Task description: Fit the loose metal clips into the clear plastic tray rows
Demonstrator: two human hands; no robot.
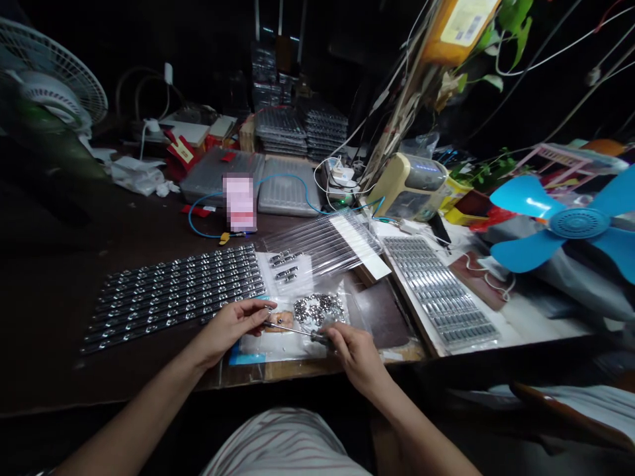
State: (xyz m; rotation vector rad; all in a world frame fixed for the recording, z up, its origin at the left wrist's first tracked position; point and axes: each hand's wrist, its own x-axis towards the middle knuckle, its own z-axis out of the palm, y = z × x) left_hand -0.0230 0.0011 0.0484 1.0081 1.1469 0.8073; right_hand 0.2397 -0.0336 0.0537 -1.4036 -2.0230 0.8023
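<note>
My right hand (354, 350) is closed around the handle of a thin screwdriver (292, 329), its shaft pointing left. My left hand (241, 324) pinches a small shiny metal part (270, 307) at the fingertips, near the screwdriver's tip; its exact kind is too small to make out. Beneath the hands lies a white sheet (288, 347) with a small brown piece (280, 322) on it. Just beyond, a pile of small shiny metal pieces (320, 309) rests on clear plastic. To the left, rows of dark rods with silver fittings (173, 291) lie side by side.
A few short metal cylinders (286, 272) lie beside a clear ribbed tray (317, 248). Right of these is another filled tray (441, 291). A phone (240, 201) stands behind. A blue-bladed fan (578, 221) is at right, a white fan (54, 79) at left.
</note>
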